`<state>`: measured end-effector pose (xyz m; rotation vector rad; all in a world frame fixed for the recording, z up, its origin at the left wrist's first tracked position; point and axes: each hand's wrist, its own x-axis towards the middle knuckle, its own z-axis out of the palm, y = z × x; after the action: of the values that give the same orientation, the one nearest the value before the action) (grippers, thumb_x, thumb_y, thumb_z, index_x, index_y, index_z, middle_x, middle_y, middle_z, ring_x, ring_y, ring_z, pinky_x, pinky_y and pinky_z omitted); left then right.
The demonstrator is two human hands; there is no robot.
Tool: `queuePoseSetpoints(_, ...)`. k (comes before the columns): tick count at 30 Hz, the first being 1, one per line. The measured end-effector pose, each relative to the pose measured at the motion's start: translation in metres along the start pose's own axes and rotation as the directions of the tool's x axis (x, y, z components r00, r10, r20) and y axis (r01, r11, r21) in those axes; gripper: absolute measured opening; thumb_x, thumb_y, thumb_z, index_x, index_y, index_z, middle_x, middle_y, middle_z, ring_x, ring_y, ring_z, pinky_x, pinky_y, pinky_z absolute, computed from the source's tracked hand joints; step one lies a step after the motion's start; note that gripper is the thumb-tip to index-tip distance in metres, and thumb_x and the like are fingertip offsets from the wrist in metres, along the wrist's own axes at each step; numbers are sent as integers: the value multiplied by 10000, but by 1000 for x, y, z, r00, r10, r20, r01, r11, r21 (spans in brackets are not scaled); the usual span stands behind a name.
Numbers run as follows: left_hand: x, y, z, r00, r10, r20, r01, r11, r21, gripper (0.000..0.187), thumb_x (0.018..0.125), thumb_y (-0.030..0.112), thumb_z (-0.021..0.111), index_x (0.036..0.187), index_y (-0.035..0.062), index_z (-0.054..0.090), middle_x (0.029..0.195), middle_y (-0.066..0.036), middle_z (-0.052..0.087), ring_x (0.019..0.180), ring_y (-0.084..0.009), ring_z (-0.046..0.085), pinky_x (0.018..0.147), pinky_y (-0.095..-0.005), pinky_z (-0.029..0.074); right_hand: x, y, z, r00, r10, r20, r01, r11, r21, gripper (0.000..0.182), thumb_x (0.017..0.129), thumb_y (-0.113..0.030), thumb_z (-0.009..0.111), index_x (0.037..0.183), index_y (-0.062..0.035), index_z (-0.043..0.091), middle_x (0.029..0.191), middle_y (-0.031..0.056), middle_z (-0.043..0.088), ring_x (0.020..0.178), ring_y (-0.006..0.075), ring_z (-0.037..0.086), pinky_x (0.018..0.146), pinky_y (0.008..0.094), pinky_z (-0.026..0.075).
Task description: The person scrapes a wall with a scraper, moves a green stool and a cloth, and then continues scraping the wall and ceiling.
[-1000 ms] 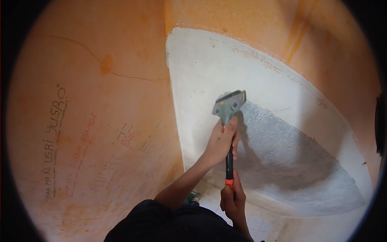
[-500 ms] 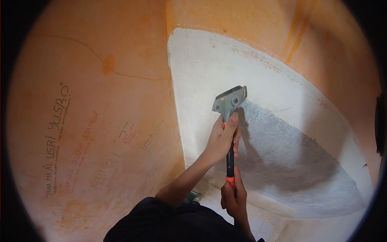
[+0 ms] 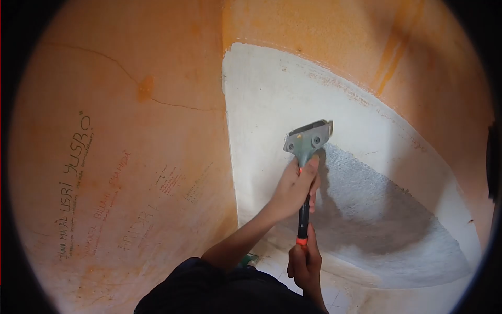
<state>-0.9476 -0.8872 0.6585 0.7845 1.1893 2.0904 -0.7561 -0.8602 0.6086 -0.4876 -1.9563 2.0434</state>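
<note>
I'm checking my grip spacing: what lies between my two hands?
In the head view, a stretch of black handle lies between the left hand and right hand, with an orange band beside the right hand.

matt metal-headed scraper [image 3: 307, 142], rough wall patch [image 3: 366, 191].

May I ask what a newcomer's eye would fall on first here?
Probably the scraper mid-view, held by the left hand just below its head and the right hand near the handle's end. The rough grey patch to its lower right stands out against white paint. Dark handwriting marks the orange wall at left.
</note>
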Motion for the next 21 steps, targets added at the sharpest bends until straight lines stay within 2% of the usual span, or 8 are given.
queuePoseSetpoints(1, -2, -1, 1, 1000, -1, 1, 1, 1000, -6, 393, 1018, 441, 426, 1011, 49, 397, 640, -6, 475, 447, -91, 511, 408, -250, 487, 4, 5, 1, 995, -74, 61, 73, 997, 7, 633, 1019, -155, 399, 1525, 20, 62, 600, -7, 432, 432, 56, 398, 403, 214, 360)
queuePoseSetpoints(6, -7, -5, 10, 998, -41, -52, 43, 999, 32, 397, 1013, 460, 429, 996, 66, 385, 600, -12, 469, 422, -96, 510, 392, -247, 489, -6, 16, -6, 998, -65, -9, 65, 998, -25, 638, 1014, -153, 407, 1522, 27, 66, 606, -6, 435, 436, 56, 404, 404, 213, 365)
queuePoseSetpoints(8, -1, 2, 3, 999, -22, -26, 23, 1000, 21, 389, 1015, 448, 431, 1016, 61, 383, 622, -11, 473, 439, -94, 513, 407, -252, 490, 0, -7, 0, 1000, 12, 19, -12, 1000, -3, 595, 989, -94, 450, 1519, 8, 200, 771, -17, 513, 595, 30, 441, 543, 201, 397)
queuePoseSetpoints(12, -6, 0, 4, 999, -43, -13, 43, 999, 20, 397, 1017, 442, 427, 1041, 49, 374, 638, -6, 475, 450, -88, 513, 420, -252, 489, -5, 5, 4, 1000, 29, -3, -29, 999, 38, 603, 989, -96, 452, 1521, 6, 187, 765, -14, 511, 590, 31, 442, 540, 202, 395)
queuePoseSetpoints(14, -4, 4, 5, 1000, -1, 1, 1, 1000, 25, 396, 1018, 441, 425, 1040, 49, 376, 636, -5, 474, 449, -86, 512, 421, -250, 489, -5, 9, 1, 997, -70, 12, 70, 997, -25, 636, 1016, -162, 405, 1522, 28, 70, 608, 4, 439, 437, 59, 404, 402, 217, 366)
queuePoseSetpoints(17, -3, 3, 3, 1000, 6, 12, -6, 1000, 20, 393, 1019, 438, 423, 1040, 48, 378, 635, -5, 473, 448, -84, 512, 418, -247, 487, -1, -6, 2, 999, 10, 38, -14, 996, 91, 591, 996, -95, 447, 1521, 2, 192, 779, -17, 501, 607, 28, 443, 544, 201, 393)
queuePoseSetpoints(20, -7, -2, 7, 1000, -18, 2, 18, 1000, 25, 385, 1021, 432, 421, 1038, 50, 380, 636, -7, 475, 451, -83, 517, 412, -243, 482, -12, 4, -3, 998, 62, -32, -60, 995, 78, 595, 999, -96, 441, 1524, 2, 180, 778, -9, 505, 606, 31, 444, 537, 202, 391)
queuePoseSetpoints(21, -8, -2, 11, 999, -33, 4, 33, 999, 24, 379, 1023, 428, 420, 1036, 51, 382, 636, -8, 477, 453, -82, 520, 408, -241, 480, -10, 7, -1, 999, -9, -39, 10, 999, 35, 606, 998, -99, 444, 1527, 0, 165, 740, -6, 501, 576, 37, 436, 519, 204, 384)
